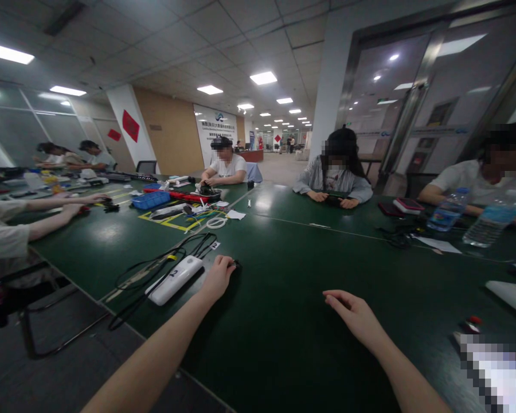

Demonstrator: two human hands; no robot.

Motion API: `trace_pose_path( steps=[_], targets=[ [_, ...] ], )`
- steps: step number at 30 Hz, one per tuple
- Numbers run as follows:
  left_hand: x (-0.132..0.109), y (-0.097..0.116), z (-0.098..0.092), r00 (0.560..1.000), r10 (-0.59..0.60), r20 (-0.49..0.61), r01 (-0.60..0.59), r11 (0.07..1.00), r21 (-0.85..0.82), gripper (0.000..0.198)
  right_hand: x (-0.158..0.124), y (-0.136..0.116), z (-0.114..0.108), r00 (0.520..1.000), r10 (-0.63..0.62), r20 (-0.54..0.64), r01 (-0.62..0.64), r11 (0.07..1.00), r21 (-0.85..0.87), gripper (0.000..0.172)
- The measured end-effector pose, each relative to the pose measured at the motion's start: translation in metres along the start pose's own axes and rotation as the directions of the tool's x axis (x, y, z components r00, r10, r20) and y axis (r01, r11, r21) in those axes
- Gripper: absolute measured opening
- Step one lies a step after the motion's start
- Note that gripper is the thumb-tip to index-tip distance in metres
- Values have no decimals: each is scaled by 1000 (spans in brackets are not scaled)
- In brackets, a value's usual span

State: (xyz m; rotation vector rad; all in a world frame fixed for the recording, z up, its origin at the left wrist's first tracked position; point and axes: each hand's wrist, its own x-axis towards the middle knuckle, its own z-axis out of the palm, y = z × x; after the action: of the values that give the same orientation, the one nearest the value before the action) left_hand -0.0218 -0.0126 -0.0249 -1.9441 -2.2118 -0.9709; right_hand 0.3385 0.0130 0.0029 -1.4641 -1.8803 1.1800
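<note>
My left hand (217, 279) reaches over the green table (275, 298), its fingertips closed on a small black object (237, 265). Most of that object is hidden behind the fingers, and I cannot make out its kind. Close to this hand, on its left, lies a white power bank (175, 280) marked with a 2, with black cables (155, 265) looped around it. My right hand (356, 316) hovers at the right, nothing visible in it. Its fingers are stretched out and slightly bent, the thumb a little apart from them.
A blue basket (150, 199), a coiled white cable (216, 222) and loose wires lie farther back. Two water bottles (448, 210) stand at the right. A phone-like device with a blurred screen (499, 367) lies near right. Several people sit around the table.
</note>
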Motion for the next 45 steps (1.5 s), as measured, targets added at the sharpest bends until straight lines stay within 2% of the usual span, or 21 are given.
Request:
trace_pose_path(
  steps=[15,25,33,40,45],
  targets=[
    [3,-3,-2,998,-53,46,54,998,-37,15,2,3,0,1000,10,6,-10,1000,-20,35],
    [0,4,-7,998,-19,62,20,1000,-13,20,2,2,0,1000,0,-5,0,999,-42,37],
    [-1,-2,-5,996,36,85,-34,999,-25,30,-1,-3,0,1000,11,-6,-11,999,-48,37],
    [-2,-5,-7,998,-36,54,42,993,-113,24,-1,-2,0,1000,8,-9,-9,999,-41,36],
    [-1,-3,-7,998,-40,49,46,992,-122,24,-1,-2,0,1000,14,-16,-15,999,-38,35]
  ],
)
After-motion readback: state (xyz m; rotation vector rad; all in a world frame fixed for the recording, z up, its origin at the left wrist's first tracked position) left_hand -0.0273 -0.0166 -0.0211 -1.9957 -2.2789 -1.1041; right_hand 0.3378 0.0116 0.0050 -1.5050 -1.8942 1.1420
